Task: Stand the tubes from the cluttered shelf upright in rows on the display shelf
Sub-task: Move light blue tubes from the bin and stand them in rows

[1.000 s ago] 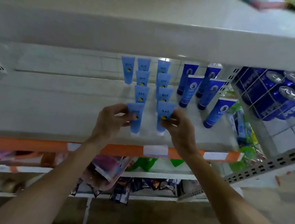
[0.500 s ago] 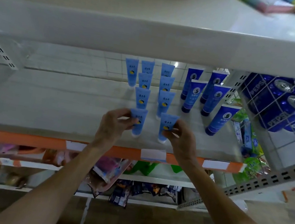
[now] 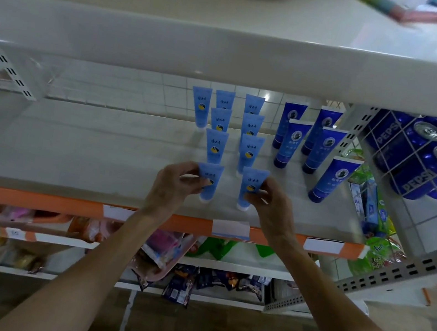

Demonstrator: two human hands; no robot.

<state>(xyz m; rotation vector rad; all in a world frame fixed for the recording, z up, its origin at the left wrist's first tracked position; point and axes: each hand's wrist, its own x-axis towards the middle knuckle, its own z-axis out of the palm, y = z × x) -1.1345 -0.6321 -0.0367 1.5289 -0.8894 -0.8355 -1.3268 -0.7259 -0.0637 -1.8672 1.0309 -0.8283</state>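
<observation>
Neatly, two glossy tapered tubes (image 3: 209, 194), pinched upright.

A shop: the pale metal display shelf (image 3: 69, 145) has an orange price strip (image 3: 30, 198) with white paper labels (image 3: 231, 228) along its front edge. Identical light blue plastic tubes (image 3: 214, 147) stand in rows at 12 o'clock, blue Pepsi cans (image 3: 423, 175) crowd 2 o'clock, and bright sealed packets (image 3: 179, 284) fill lower shelves (image 3: 237, 268) at 6 o'clock.
</observation>
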